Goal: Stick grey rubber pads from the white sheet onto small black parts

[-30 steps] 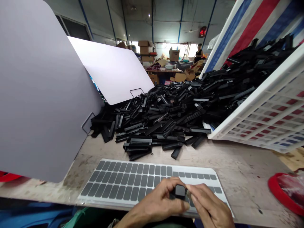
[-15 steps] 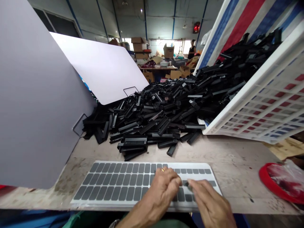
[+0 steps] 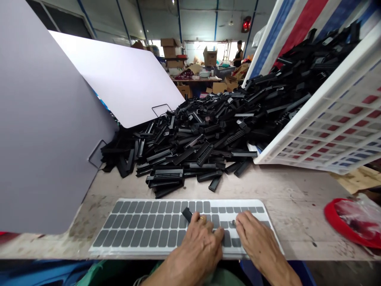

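A white sheet (image 3: 135, 248) with rows of grey rounded pads, which look like stickers, lies flat at the bench's front edge. Over its middle, my left hand (image 3: 201, 238) is closed around a black plastic piece (image 3: 187, 214), whose end sticks out past the fingers. My right hand (image 3: 256, 238) is closed in a pinch on the sheet's right part, by a bare white strip in the pad rows. A small greyish bit (image 3: 233, 223) shows at its fingertips; I cannot make out exactly what it is. Beyond the sheet is a large heap of similar black plastic pieces (image 3: 190, 147).
A white plastic basket (image 3: 297, 139) lies tipped on the right, spilling black pieces onto the bench (image 3: 300, 198). Large pale panels (image 3: 53, 139) stand at the left. A red bowl (image 3: 336, 222) with clear plastic sits at the right edge. A person (image 3: 238, 55) stands far back.
My left hand has turned, so the end of the black piece now shows beyond its fingers. My right hand has moved slightly up, its fingertips still pinched. The view has tilted slightly.
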A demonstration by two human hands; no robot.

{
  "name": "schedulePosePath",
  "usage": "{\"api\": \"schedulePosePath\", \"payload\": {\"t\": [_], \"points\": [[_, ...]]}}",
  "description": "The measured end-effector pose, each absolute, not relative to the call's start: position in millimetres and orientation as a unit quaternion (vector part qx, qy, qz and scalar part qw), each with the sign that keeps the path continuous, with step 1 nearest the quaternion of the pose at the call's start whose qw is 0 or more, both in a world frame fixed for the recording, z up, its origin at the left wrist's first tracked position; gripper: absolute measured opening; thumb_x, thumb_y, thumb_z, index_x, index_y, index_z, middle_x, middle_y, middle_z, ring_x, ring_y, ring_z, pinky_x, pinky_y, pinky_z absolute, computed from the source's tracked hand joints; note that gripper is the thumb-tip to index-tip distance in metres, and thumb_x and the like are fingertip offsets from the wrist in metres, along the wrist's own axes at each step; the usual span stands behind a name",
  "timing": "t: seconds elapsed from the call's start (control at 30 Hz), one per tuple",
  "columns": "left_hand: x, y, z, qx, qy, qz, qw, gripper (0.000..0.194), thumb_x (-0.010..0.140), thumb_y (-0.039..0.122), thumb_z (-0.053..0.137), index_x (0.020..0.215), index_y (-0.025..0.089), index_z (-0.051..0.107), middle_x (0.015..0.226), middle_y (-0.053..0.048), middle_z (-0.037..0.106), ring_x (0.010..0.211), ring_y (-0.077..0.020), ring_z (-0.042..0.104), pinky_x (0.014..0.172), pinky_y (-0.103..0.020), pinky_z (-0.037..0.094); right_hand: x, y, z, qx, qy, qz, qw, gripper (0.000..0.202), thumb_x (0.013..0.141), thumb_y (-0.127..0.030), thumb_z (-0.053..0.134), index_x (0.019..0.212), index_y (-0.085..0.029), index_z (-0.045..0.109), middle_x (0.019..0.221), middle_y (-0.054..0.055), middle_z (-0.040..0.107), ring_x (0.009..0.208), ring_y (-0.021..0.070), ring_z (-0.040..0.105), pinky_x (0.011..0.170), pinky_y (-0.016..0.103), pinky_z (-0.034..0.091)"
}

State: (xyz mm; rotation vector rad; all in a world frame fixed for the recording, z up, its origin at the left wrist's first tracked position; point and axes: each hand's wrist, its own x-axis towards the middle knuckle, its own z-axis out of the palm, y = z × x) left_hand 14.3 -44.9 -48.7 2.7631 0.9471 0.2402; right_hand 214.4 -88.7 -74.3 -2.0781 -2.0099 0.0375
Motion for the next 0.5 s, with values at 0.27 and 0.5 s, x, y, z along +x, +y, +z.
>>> {"api": "schedulePosePath", "payload": {"t": [0.27,0.5], "points": [[4.3,-28.4,-51.8,0.928,0.327,0.045,0.174,0.025,0.093,0.021,0.048,0.115,0.026,0.061,0.092,-0.005,0.06,0.099,-0.0266,0.054,0.105,-0.052,0.032,188.1,-70.3,-73.8,-0.693,-0.712,0.02,0.11,0.023,0.096,-0.011,0.037,0.086,-0.024,0.053,0.083,0.003,0.062,0.071,0.0221,0.064,0.061,0.034,0.04],[4.2,-28.6,-52.1,0.927,0.322,0.066,0.183,0.02,0.093,0.023,0.05,0.107,0.023,0.064,0.093,-0.005,0.061,0.1,-0.0259,0.054,0.106,-0.05,0.031,184.7,-64.2,-69.5,-0.685,-0.718,0.048,0.114,0.021,0.097,-0.017,0.037,0.083,-0.024,0.051,0.08,0.001,0.062,0.07,0.0198,0.064,0.063,0.032,0.04]]}}
